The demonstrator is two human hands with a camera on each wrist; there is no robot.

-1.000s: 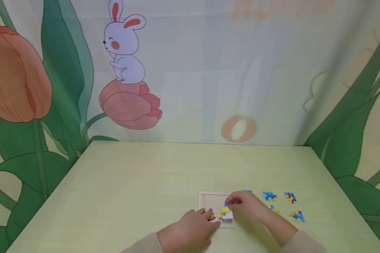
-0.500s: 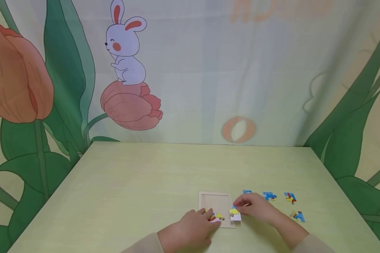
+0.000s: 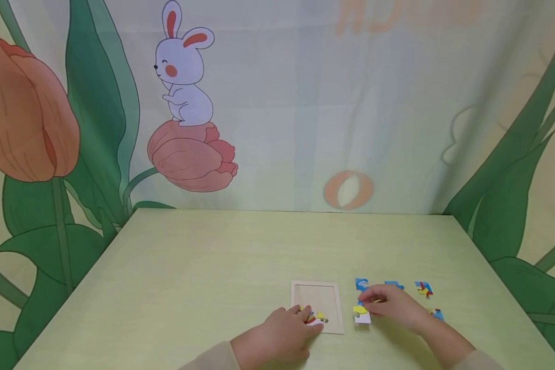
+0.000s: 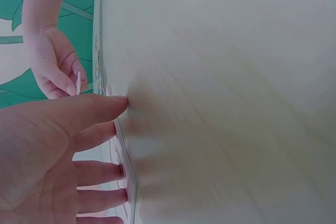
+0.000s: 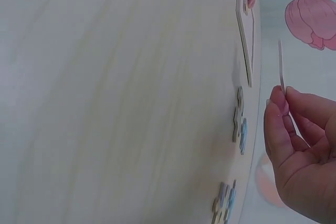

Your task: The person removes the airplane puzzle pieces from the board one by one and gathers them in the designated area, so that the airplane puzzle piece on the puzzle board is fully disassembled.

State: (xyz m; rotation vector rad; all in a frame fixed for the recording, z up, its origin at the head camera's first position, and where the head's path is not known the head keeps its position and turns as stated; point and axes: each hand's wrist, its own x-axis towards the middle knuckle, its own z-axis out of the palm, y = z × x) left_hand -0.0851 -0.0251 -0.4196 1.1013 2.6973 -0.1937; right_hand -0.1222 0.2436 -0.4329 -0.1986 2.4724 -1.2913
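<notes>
A wooden puzzle tray point(image 3: 315, 296) lies on the table, with jigsaw pieces point(image 3: 320, 316) in its lower part, some of them hidden under fingers. My left hand point(image 3: 284, 331) rests on the tray's lower left, its fingers fairly straight in the left wrist view. To the right of the tray, my right hand point(image 3: 393, 304) pinches a jigsaw piece point(image 3: 363, 318) coloured white, yellow and blue. In the right wrist view this puzzle piece point(image 5: 281, 66) appears edge-on between thumb and fingers, raised above the table.
Several loose jigsaw pieces lie right of the tray, among them a blue one point(image 3: 362, 283), a red, yellow and blue one point(image 3: 424, 289) and one partly behind the right forearm point(image 3: 437, 314). The table point(image 3: 203, 272) ends at a printed curtain point(image 3: 268, 128).
My right hand has moved right with the pinched piece, from over the tray to beside it. The left hand stays on the tray.
</notes>
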